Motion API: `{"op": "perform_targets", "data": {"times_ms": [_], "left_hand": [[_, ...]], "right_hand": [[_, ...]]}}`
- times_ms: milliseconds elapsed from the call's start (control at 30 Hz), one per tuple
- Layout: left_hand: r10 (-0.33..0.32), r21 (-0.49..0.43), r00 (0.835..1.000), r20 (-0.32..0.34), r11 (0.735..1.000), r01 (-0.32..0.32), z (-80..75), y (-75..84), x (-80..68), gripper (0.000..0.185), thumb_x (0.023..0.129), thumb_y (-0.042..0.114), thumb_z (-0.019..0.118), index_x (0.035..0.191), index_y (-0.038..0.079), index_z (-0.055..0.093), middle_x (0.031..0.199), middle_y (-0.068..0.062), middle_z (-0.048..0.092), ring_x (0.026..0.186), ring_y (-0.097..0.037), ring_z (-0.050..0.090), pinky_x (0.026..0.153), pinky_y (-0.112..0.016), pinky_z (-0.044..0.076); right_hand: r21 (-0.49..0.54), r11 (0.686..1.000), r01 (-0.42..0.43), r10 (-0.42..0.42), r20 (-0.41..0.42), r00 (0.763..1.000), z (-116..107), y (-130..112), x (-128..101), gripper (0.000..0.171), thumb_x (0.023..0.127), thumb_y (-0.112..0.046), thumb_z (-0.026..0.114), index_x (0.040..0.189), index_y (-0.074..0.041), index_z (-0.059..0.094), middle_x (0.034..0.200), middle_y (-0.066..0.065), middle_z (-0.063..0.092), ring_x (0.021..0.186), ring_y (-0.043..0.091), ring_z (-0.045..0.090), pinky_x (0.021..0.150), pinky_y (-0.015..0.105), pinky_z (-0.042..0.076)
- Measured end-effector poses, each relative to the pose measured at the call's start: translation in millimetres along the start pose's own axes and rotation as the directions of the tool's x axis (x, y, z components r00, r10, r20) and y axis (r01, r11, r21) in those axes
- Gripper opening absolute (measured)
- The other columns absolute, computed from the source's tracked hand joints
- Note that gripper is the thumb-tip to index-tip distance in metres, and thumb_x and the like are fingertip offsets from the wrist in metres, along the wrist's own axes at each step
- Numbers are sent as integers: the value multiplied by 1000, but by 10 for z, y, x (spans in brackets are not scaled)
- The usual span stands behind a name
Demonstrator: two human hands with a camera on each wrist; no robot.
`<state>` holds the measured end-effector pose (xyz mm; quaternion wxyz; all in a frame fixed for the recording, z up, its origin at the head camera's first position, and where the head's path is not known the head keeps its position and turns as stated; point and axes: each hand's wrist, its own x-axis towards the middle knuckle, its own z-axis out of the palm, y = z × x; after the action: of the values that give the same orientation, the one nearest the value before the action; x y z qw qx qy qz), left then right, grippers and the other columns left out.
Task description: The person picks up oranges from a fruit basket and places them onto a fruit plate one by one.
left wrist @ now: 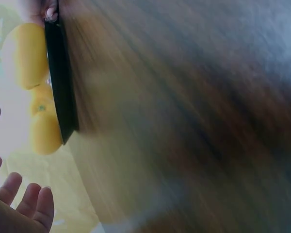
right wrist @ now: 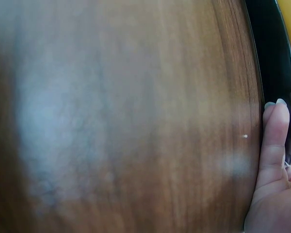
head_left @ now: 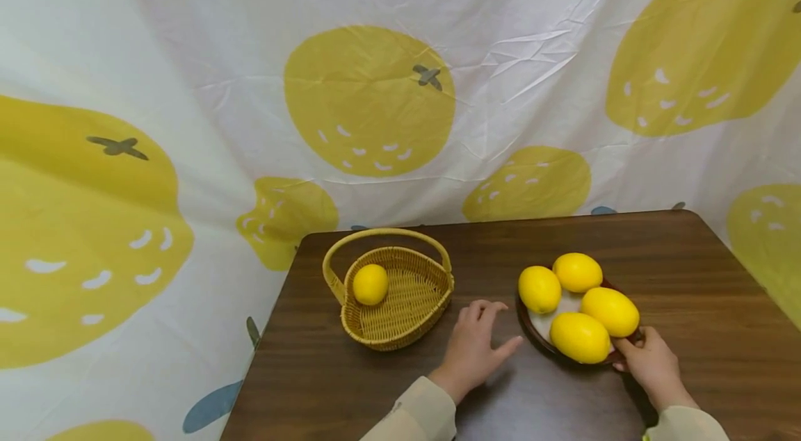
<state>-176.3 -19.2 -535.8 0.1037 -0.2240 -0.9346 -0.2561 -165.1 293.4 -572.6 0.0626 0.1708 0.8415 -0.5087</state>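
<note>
The plate (head_left: 532,330) sits on the right side of the table (head_left: 688,267), on the near half, and four lemons (head_left: 580,337) lie on it, packed close and touching each other. Your right hand (head_left: 651,361) is at the plate's near right edge, with fingers curled against the dark rim; the right wrist view shows a finger (right wrist: 272,141) pressed along that rim. Your left hand (head_left: 477,347) lies flat on the table just left of the plate, fingers straight and spread, holding nothing. The two hands are apart, one on each side of the plate. Farther left stands a woven basket (head_left: 407,316) with a handle, and one lemon (head_left: 370,284) lies inside it on the left. It looks like you are moving lemons from the plate to the basket, one gone over and four left, and you are steadying the plate now. The next move, I think, needs your left hand to lift, reach right to the nearest lemon, wrap around it gently, and carry it over the basket's rim without bumping the handle.
</note>
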Motion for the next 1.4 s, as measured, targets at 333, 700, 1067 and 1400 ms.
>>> {"op": "perform_targets", "data": {"times_ms": [333,700,1067,1400], "left_hand": [[-4,35,999,36,999,3,10,-49,2,49,94,51,67,134,24,56,124,2,56,112,-17,55,94,-31,51],[1,15,1000,3,1000,-1,-109,-120,-15,46,96,45,67,134,22,56,124,0,56,111,-17,55,94,-32,51],[36,37,999,-19,999,-35,-292,-202,90,43,98,43,65,132,19,57,122,-1,58,109,-18,57,95,-32,51],[34,30,999,-19,999,-33,-376,-295,143,42,99,41,64,132,17,57,121,-2,57,110,-21,55,95,-34,50]], "right_hand": [[-10,999,-34,34,-2,999,-28,98,-61,67,101,-33,56,137,18,32,95,16,64,66,8,68,63,22,57],[-13,1000,-24,24,-3,1000,-7,63,-41,70,100,-32,56,139,19,30,96,16,62,66,9,68,63,22,56],[24,1000,-7,7,5,1000,14,18,15,60,101,-28,56,134,17,34,96,17,65,66,8,67,64,23,58],[25,1000,-11,11,16,1000,0,-1,23,61,101,-28,55,134,18,33,97,17,61,67,8,67,65,23,58]]}}
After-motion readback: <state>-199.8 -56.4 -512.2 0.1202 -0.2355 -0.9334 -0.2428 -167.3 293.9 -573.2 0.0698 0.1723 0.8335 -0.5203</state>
